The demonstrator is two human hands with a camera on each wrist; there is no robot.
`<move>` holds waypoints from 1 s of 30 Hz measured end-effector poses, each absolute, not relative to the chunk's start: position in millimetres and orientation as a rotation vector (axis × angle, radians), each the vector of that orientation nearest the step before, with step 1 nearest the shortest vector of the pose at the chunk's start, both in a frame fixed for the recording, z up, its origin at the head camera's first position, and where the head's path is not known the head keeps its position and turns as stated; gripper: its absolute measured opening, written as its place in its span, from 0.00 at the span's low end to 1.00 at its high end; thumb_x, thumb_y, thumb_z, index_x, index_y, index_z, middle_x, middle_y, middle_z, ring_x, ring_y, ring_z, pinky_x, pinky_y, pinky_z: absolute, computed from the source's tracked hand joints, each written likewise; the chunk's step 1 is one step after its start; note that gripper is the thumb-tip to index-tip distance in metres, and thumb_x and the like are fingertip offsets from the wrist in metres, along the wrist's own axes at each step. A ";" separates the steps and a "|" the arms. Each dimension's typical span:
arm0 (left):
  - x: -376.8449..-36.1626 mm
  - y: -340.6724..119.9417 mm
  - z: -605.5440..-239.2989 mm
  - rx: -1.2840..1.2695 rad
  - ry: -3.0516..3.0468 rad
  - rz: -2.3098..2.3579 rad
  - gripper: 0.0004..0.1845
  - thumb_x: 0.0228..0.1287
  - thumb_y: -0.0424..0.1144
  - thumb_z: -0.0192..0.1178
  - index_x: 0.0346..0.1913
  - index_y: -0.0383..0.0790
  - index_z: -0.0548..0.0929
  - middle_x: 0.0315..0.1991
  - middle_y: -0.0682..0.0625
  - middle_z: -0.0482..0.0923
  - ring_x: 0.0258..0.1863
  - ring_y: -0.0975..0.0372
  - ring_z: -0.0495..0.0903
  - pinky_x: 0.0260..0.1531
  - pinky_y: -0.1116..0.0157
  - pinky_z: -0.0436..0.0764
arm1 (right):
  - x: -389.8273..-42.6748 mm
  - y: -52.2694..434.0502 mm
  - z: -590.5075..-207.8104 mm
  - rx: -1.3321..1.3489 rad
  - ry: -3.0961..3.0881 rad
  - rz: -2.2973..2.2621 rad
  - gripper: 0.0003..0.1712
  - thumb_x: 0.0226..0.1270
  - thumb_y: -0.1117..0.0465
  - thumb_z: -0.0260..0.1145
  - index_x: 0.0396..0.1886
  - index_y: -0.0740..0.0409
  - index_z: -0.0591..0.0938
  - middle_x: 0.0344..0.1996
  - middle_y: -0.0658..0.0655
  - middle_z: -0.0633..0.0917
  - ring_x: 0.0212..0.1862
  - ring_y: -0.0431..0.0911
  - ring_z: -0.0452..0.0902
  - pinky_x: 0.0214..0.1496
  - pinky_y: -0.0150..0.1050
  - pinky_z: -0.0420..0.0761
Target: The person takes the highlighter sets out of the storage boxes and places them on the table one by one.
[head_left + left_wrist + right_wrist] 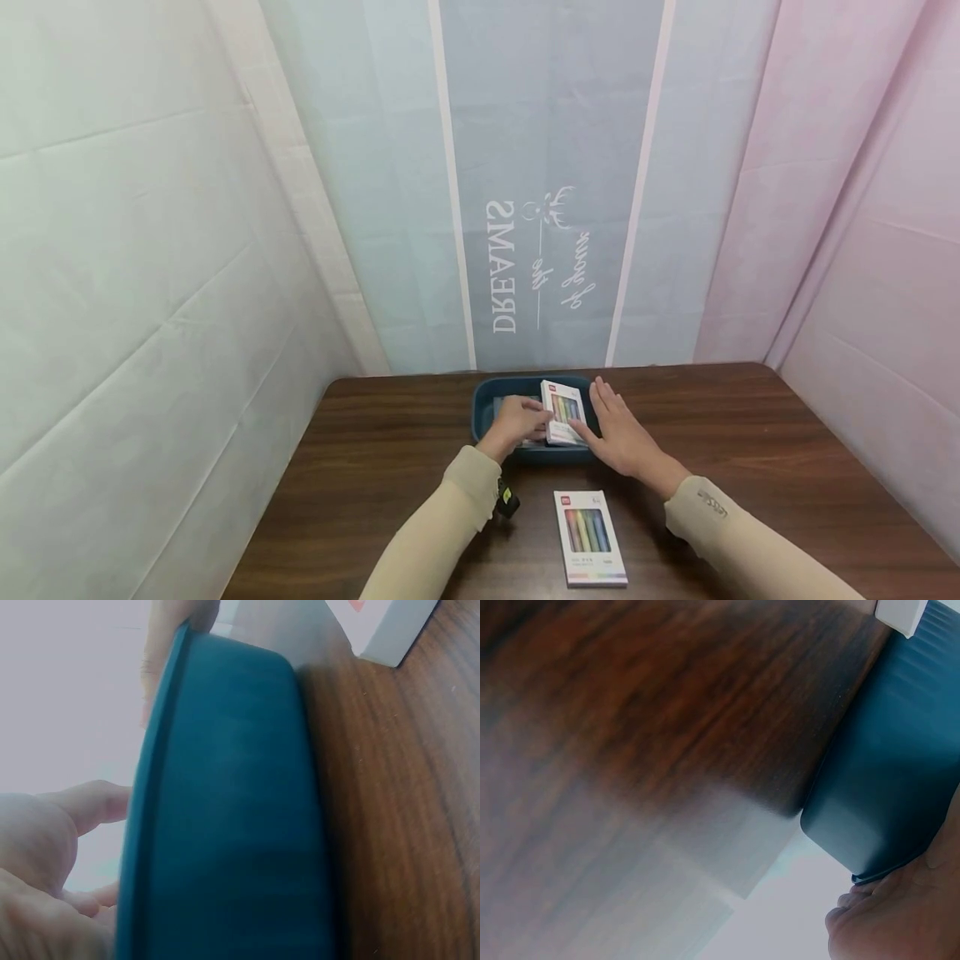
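A blue-green plastic bin [477, 417] stands at the table's back edge. Inside it a white crayon box [564, 412] with a window of coloured sticks leans toward the right side. My left hand [517, 423] reaches over the bin's front and pinches this box's left edge. My right hand [622, 437] lies at the bin's right side, fingers straight and thumb touching the box's lower right. In the left wrist view the bin wall [232, 802] hides the box and part of the fingers. Beneath the left hand, other packs in the bin are mostly covered.
A second white crayon box [591, 542] lies flat on the brown wooden table [360, 500], in front of the bin. A dark strap [507, 500] hangs by the left wrist. Cloth curtains [547, 125] with printed words enclose the back and sides.
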State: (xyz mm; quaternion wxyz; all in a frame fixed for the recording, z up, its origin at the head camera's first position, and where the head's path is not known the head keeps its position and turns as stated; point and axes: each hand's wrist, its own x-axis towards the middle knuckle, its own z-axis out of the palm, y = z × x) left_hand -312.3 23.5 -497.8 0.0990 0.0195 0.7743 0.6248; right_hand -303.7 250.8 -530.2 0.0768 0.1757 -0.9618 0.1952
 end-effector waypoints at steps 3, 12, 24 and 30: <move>-312.5 20.6 -494.5 0.056 2.308 1.838 0.16 0.74 0.34 0.70 0.57 0.27 0.85 0.40 0.42 0.88 0.38 0.58 0.91 0.46 0.58 0.92 | -303.5 251.0 -530.3 0.527 -2.883 0.583 0.57 0.83 0.30 0.51 0.84 0.75 0.51 0.85 0.74 0.49 0.85 0.69 0.46 0.85 0.66 0.50; -311.5 13.4 -489.1 0.031 2.304 1.852 0.16 0.74 0.36 0.70 0.58 0.29 0.85 0.42 0.42 0.88 0.39 0.58 0.91 0.45 0.60 0.92 | -304.4 252.7 -530.9 0.515 -2.883 0.579 0.59 0.81 0.28 0.51 0.84 0.74 0.52 0.85 0.73 0.49 0.85 0.69 0.46 0.84 0.67 0.51; -309.5 0.7 -485.2 0.043 2.337 1.857 0.17 0.75 0.39 0.70 0.59 0.31 0.85 0.44 0.42 0.88 0.40 0.57 0.91 0.46 0.58 0.92 | -304.4 253.6 -530.4 0.520 -2.873 0.593 0.58 0.82 0.29 0.52 0.84 0.74 0.53 0.85 0.74 0.50 0.85 0.69 0.46 0.85 0.66 0.51; -308.5 -5.8 -486.0 0.058 2.321 1.913 0.18 0.74 0.37 0.70 0.59 0.28 0.84 0.46 0.39 0.88 0.42 0.54 0.92 0.52 0.50 0.90 | -303.8 252.5 -532.5 0.531 -2.872 0.623 0.58 0.82 0.29 0.52 0.84 0.76 0.52 0.85 0.74 0.49 0.85 0.68 0.45 0.85 0.66 0.49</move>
